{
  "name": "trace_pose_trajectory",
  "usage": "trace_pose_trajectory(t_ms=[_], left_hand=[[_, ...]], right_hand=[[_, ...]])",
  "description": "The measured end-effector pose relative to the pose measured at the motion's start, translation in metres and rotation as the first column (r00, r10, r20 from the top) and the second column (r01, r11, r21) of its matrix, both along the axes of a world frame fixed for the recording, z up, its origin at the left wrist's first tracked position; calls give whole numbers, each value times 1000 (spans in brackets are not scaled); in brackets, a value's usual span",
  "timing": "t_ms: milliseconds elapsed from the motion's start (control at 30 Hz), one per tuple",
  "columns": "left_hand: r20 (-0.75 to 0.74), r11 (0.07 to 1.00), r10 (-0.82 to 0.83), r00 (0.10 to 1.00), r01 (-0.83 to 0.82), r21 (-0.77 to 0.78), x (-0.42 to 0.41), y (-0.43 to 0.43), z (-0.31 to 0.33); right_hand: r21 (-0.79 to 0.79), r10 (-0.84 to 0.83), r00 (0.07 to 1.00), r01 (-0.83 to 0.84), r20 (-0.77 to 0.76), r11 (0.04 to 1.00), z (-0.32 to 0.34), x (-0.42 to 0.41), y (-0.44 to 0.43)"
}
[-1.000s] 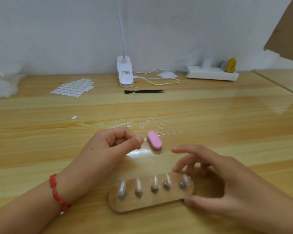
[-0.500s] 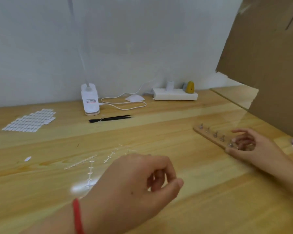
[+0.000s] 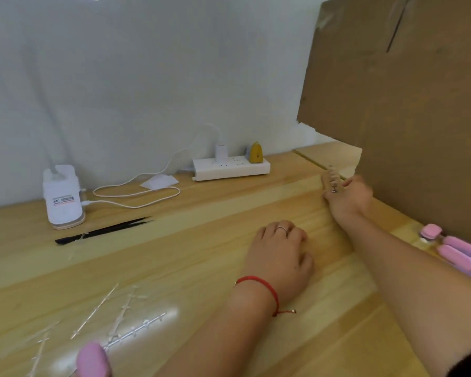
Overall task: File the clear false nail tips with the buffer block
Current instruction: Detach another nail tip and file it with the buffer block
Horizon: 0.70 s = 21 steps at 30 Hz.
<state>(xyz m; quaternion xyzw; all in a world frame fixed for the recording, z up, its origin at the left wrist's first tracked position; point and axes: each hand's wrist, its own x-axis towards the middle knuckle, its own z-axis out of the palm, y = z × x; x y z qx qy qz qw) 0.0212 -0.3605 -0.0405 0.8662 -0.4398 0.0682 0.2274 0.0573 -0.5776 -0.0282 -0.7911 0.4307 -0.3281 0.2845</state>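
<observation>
Evidently the buffer lay back-left of the left hand, curled, contents unclear; the right hand, farther off, gripped the board.

A single wide-angle view, worn on the person's head, looks forward and down across the wooden bench and faces toward its right back corner, so the back edge climbs from left to right across the middle of the picture. The wall fills the upper left, a cardboard sheet the upper right. The camera sits close: both forearms enter from the bottom edge, the left hand lies near the centre, and the right hand holds the wooden stand far out by the right edge. A pink buffer block, nearest the lens, is cut off by the frame's bottom edge.
</observation>
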Motion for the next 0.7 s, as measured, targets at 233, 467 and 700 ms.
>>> trace_pose_trajectory(t_ms=[233, 467, 700], left_hand=[[-19, 1000, 9, 1000, -9, -30, -3, 2, 1], [-4, 999, 20, 1000, -20, -32, 0, 0, 2], [1, 998, 27, 1000, -27, -48, -2, -1, 2]], right_hand=[[39, -96, 984, 103, -153, 994, 14, 42, -13], [-39, -129, 971, 124, -200, 992, 12, 53, -28], [-413, -59, 970, -45, -235, 910, 4, 57, -18]])
